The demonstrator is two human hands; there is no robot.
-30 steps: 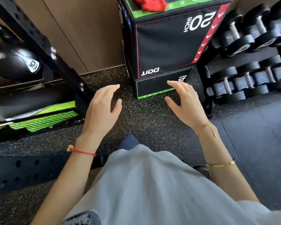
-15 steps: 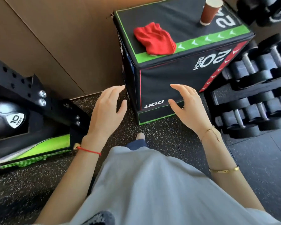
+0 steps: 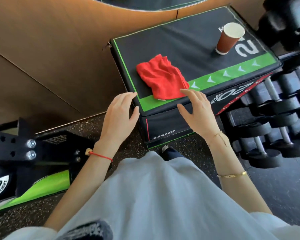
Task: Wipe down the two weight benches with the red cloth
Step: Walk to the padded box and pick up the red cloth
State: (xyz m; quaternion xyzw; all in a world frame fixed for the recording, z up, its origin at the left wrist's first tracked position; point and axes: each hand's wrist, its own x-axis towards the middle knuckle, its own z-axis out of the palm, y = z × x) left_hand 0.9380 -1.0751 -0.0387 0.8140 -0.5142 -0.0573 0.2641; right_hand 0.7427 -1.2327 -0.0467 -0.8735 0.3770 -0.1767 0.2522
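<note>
A crumpled red cloth [image 3: 162, 77] lies on the near left part of a black and green padded box [image 3: 189, 47]. My right hand [image 3: 197, 112] hovers open at the box's near edge, its fingertips just short of the cloth's near corner. At the box's near left corner my left hand [image 3: 120, 116] is open too, fingers spread, holding nothing. No weight bench is in view.
A brown paper cup [image 3: 228, 38] stands upright on the far right of the box top. A rack of black dumbbells [image 3: 274, 115] fills the right side. A black rack with a green mat and a ball marked 10 [image 3: 0, 184] sits at the left. Brown wall panels stand behind.
The view has tilted up, so the whole box top with the cloth and cup now shows. Both hands have risen from the box's front face to its top edge, near the cloth.
</note>
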